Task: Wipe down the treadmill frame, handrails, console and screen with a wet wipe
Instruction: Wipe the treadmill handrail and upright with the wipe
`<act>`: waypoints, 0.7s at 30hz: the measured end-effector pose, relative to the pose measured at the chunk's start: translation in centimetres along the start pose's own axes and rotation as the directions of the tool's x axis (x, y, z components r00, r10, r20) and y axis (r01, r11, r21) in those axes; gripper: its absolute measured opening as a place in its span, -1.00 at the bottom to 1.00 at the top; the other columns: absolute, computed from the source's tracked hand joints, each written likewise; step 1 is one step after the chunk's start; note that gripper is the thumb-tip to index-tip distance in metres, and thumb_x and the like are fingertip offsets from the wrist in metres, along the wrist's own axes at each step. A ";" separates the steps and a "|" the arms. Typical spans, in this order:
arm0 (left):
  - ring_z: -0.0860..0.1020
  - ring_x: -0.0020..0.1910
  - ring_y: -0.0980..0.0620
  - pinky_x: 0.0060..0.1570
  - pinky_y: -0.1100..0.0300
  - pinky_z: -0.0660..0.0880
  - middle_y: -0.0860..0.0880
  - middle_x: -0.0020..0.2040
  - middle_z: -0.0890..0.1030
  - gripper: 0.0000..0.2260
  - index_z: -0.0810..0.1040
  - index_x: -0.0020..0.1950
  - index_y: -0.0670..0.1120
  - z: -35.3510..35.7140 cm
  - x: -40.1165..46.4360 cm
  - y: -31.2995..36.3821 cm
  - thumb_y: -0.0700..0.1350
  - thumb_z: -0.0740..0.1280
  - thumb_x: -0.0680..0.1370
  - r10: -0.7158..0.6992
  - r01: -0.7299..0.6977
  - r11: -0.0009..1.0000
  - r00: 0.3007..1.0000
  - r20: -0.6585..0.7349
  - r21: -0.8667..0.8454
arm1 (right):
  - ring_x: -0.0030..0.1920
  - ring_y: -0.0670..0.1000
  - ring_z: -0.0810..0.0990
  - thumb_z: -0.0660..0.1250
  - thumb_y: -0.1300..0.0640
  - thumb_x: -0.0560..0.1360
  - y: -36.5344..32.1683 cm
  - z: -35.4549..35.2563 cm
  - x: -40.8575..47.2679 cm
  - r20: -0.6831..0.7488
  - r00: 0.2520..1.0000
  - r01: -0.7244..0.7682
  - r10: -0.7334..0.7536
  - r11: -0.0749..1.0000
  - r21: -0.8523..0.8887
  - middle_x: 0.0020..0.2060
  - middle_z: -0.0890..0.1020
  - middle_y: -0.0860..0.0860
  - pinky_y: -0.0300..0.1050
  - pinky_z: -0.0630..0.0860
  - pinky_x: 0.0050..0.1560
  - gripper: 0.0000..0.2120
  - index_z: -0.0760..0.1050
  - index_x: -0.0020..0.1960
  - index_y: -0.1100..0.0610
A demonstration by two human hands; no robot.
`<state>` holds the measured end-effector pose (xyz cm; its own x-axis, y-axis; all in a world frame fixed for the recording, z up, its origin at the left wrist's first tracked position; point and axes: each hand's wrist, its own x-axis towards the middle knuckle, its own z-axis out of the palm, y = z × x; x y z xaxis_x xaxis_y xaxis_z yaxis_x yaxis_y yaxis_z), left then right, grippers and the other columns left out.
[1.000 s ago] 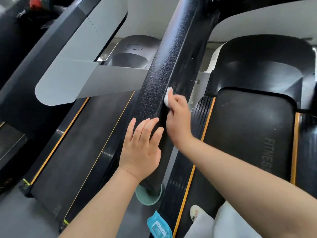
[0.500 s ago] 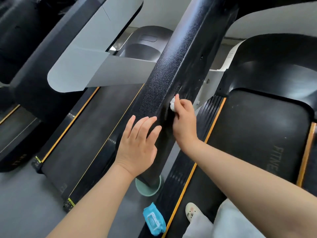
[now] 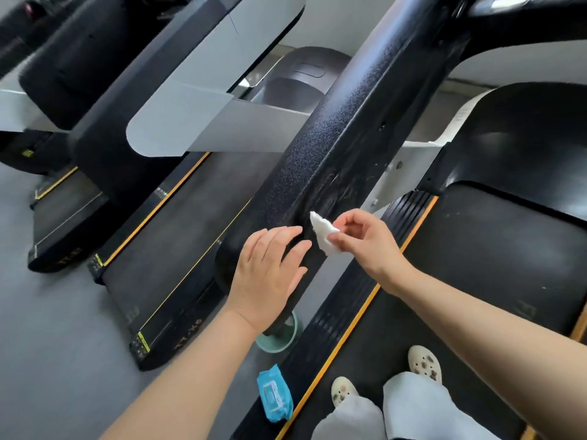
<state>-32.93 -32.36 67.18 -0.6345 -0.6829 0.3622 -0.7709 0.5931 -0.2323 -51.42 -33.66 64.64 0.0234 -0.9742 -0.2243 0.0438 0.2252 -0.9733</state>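
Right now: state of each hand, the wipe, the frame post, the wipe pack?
left hand: open, fingers straight, flat against the post
right hand: pinching the wipe
wet wipe: crumpled, lifted off the post
frame post: streaked with wipe marks near the wipe
wipe pack: lying on the floor beside the treadmill deck

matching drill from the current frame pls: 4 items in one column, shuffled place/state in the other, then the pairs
Things:
1. wet wipe
2. left hand
3. blue wipe pack
4. green cup

Places/states:
A. lying on the floor beside the treadmill deck
B. pinched in the right hand, lifted off the post
C. fingers straight, flat on the black frame post
D. on the floor at the foot of the post, partly hidden by it

Pairs: 1-B, 2-C, 3-A, 4-D
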 end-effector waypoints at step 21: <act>0.58 -0.08 -0.03 0.10 0.17 0.20 0.02 -0.14 0.64 -0.92 0.65 -0.25 -0.06 -0.8 4.8 3.5 -0.14 0.53 0.36 -0.322 0.355 0.910 0.930 0.176 -0.213 | -0.43 -0.16 0.55 0.36 0.26 0.49 -0.3 -5.4 0.2 0.075 0.994 -0.063 0.075 0.986 -0.154 -0.22 0.59 -0.01 -0.35 0.52 -0.37 -0.94 0.56 -0.07 0.12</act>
<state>-38.60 -33.21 68.86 -0.3522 -0.9011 0.2529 -0.9149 0.3884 0.1097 -56.80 -34.01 64.62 0.1019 -0.9508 -0.2924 -0.1121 0.2811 -0.9531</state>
